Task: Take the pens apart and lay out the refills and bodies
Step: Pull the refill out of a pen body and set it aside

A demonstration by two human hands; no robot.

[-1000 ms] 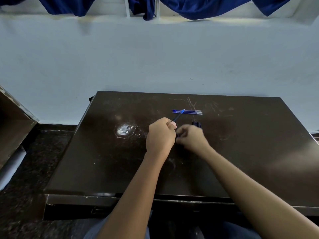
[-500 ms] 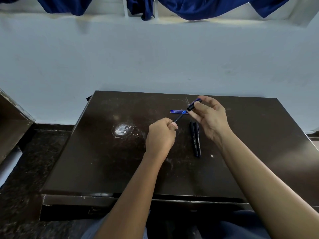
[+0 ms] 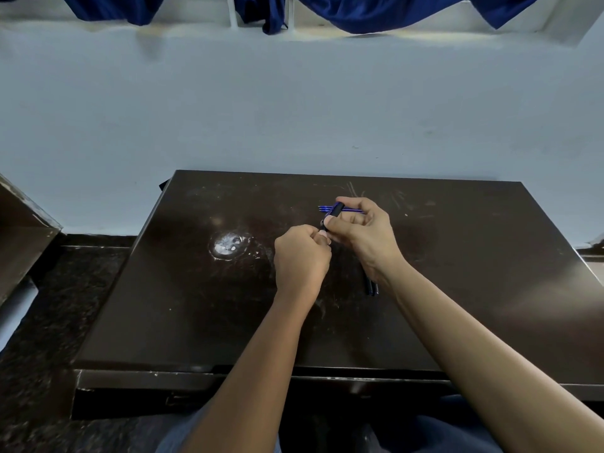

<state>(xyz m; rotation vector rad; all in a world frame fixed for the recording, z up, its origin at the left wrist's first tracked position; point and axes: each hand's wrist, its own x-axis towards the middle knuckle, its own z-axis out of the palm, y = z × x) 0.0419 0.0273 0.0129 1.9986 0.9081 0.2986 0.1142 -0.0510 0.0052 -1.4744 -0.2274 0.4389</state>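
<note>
**Hands drew together on one pen**

Since half a second earlier, the right hand (image 3: 362, 237) had moved left and slightly down toward the left hand (image 3: 302, 256), so that the two nearly touched just above the middle of the frame. The stretch of blue refill that had shown between them was no longer visible.

The right hand held a black pen (image 3: 335, 210) between thumb and forefinger, its other fingers loosely curled beneath. The pen was tilted, with its upper end toward the top of the frame and its lower end pointing down-left. The left hand was curled into a loose fist, thumb and fingertip pinching that lower end. Whether it gripped the barrel itself or a tip sticking out of it could not be told.

Behind the pen, thin blue refills (image 3: 354, 210) lay side by side on the dark surface (image 3: 490, 289), running left to right and partly hidden by the right hand. Two black pen bodies (image 3: 371, 287) lay on the surface under the right wrist, with only their near ends showing.

A pale scuffed patch (image 3: 228, 246) marked the surface to the left of the hands. A light blue wall (image 3: 294, 103) rose behind, with dark blue cloth (image 3: 376, 11) hanging along the top edge of the frame.
</note>
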